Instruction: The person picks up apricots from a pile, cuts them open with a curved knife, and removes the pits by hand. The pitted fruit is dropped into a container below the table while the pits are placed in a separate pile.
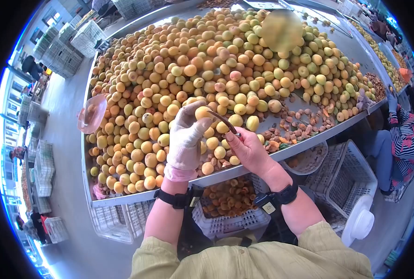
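Olive sleeves (253, 260) filled the bottom of the head view, each wrist wearing a black strap (174, 199).

Beyond them, the left hand (186, 139), in a pale knitted glove, was closed around a single apricot (203, 112). It pinched the fruit between thumb and fingertips just above the near part of the heap (207, 60). The bare right hand (249, 151) was clenched on the handle of a small knife (223, 122). Its curved blade reached up toward the held fruit. The tip seemed to meet the skin, though the lens warped that spot too much to be sure.

The apricot looked light and soft, with thin skin that would probably bruise under a hard squeeze. A hold across its two cheeks, leaving the seam exposed, seemed the safest.

Yellow and orange fruit covered the metal table (170, 190) almost to its rim. Brown stones (300, 123) and scraps lay scattered along the right end. A pink dish (92, 113) sat at the left edge.

Under the table, a white crate (225, 218) held opened fruit, and another crate (346, 176) stood to its right. At the far right, a person in striped clothing (402, 139) sat by the table's corner.
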`<action>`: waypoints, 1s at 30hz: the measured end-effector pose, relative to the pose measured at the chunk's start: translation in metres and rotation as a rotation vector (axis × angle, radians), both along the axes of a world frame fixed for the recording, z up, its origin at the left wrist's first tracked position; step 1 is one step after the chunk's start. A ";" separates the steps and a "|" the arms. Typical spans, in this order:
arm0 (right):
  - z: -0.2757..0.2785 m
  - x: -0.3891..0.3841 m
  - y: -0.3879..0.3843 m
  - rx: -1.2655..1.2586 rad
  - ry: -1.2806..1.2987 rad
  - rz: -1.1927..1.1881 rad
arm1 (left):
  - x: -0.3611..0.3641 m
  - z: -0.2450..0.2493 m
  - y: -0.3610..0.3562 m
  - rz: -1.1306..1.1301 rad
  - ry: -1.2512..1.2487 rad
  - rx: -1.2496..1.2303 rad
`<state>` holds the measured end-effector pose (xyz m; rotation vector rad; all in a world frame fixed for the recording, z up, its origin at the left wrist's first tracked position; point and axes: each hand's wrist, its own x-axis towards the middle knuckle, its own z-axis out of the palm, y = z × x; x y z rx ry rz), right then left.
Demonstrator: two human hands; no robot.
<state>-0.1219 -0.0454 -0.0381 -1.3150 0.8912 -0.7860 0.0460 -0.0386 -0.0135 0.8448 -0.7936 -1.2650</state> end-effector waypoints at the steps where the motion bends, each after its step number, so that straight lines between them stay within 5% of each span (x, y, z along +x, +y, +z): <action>1: -0.001 0.001 0.000 0.000 0.001 0.006 | 0.002 0.003 0.001 0.006 0.001 0.000; 11: -0.004 0.003 0.001 -0.131 0.142 0.000 | 0.010 0.012 0.008 0.054 -0.268 -0.016; 14: -0.007 0.011 0.005 -0.128 0.132 -0.029 | 0.005 0.006 0.008 0.067 -0.227 0.020; 16: -0.007 0.015 0.005 -0.150 0.194 -0.048 | -0.006 -0.005 0.005 0.068 0.102 0.013; 23: -0.006 0.007 0.004 -0.144 0.199 -0.093 | -0.003 0.005 0.004 0.003 -0.196 0.073; 30: 0.000 0.016 0.008 -0.207 0.302 -0.142 | -0.021 -0.006 0.007 -0.102 0.162 0.062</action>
